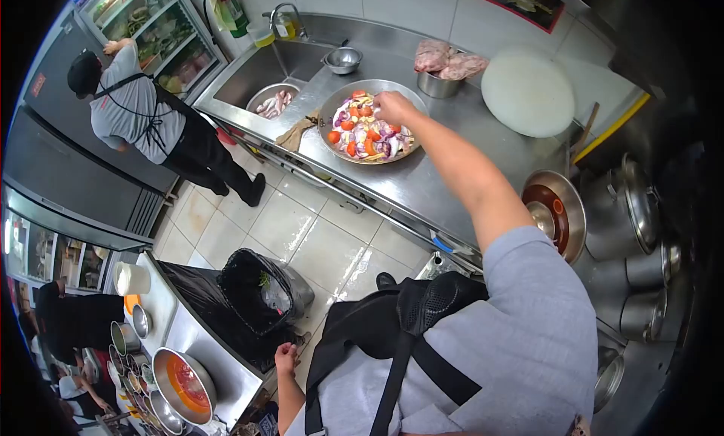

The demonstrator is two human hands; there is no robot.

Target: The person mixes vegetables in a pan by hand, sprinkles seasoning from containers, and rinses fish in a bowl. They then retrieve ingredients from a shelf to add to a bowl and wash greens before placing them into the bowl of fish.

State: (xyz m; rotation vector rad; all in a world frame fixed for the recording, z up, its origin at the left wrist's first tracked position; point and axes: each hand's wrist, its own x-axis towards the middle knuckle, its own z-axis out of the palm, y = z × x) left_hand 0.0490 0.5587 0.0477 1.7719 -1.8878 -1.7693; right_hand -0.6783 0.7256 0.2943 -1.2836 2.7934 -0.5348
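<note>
A wide metal pan (pixel 416 151) sits on the steel counter, filled with cut vegetables (pixel 367 127): red tomato pieces, purple onion and pale pieces. My right hand (pixel 394 106) is over the pan's upper right part, fingers pointing down and drawn together; whatever they hold, if anything, is hidden. A brown cloth (pixel 296 134) lies against the pan's left side. Low beside my body hangs my left hand (pixel 286 356), away from the counter, its fingers curled and nothing visible in them.
The sink (pixel 241 89) holds a bowl of pale meat. Behind the pan are a small steel bowl (pixel 343 60), a pot (pixel 440 85) topped with bagged meat and a white round board (pixel 527 91). A person (pixel 143 112) stands at an open fridge. A lined bin (pixel 260 289) stands below.
</note>
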